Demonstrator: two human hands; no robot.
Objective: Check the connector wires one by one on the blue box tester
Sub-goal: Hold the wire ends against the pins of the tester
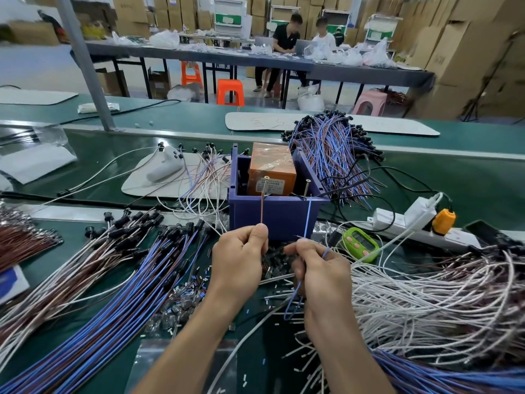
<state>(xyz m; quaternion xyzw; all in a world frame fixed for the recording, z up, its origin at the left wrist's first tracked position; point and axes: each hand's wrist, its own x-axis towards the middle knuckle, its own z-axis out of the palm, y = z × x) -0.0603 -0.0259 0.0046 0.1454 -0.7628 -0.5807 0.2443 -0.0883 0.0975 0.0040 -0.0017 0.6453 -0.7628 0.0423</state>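
Observation:
The blue box tester (277, 214) stands on the green bench with an orange unit (271, 169) inside and two upright screws on its front rim. My left hand (240, 260) pinches a brown wire (262, 206) whose tip reaches the left screw (266, 180). My right hand (321, 268) pinches a blue wire (307, 217) whose tip meets the right screw (307, 184). The blue wire loops down below my right hand. Both hands sit just in front of the box.
Bundles of blue, brown and white connector wires (108, 282) lie left, another pile (443, 297) lies right, and one heap (332, 149) sits behind the box. A green timer (359, 243), a power strip (412, 220) and a white device (164, 164) are nearby. People sit at a far table.

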